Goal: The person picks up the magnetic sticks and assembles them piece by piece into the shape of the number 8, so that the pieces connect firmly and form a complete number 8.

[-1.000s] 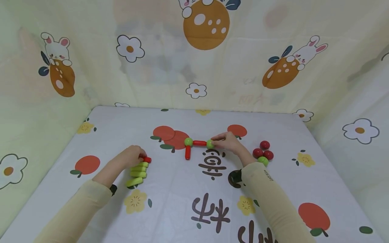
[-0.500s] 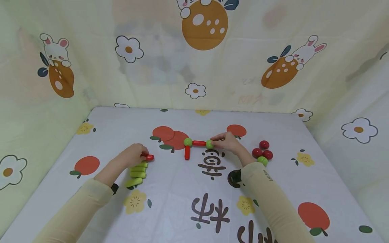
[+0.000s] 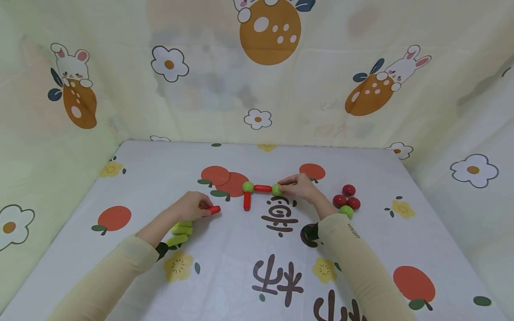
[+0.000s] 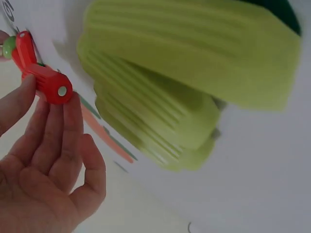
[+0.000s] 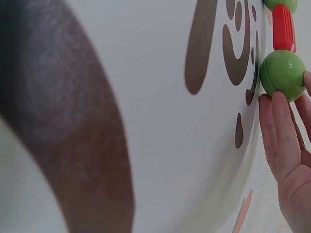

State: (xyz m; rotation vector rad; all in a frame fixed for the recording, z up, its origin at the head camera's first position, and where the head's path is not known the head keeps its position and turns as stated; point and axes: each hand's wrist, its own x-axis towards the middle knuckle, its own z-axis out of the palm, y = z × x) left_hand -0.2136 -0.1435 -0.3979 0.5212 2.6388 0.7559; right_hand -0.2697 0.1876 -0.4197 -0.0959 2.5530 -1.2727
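Note:
My left hand (image 3: 192,206) pinches a short red rod (image 3: 214,209) between thumb and fingers; the left wrist view shows a pale round dot on the end of this red toy rod (image 4: 51,85). My right hand (image 3: 299,186) holds a green ball (image 3: 276,190) with its fingertips. From that ball a red rod (image 3: 263,188) runs left to another green ball (image 3: 248,187), and a further red rod (image 3: 246,201) points from there toward me. In the right wrist view the fingers lie against the green ball (image 5: 283,75), joined to the red rod (image 5: 283,28).
Several yellow-green rods (image 3: 177,240) lie in a row beneath my left forearm, partly covered by it. Three dark red balls (image 3: 349,190) and a green ball (image 3: 346,211) sit together right of my right hand. A printed cloth (image 3: 225,267) covers the table; patterned curtains stand behind.
My left hand has lifted the red rod away from the yellow-green row and carried it right, toward the joined balls and rods. The right hand stays on its green ball.

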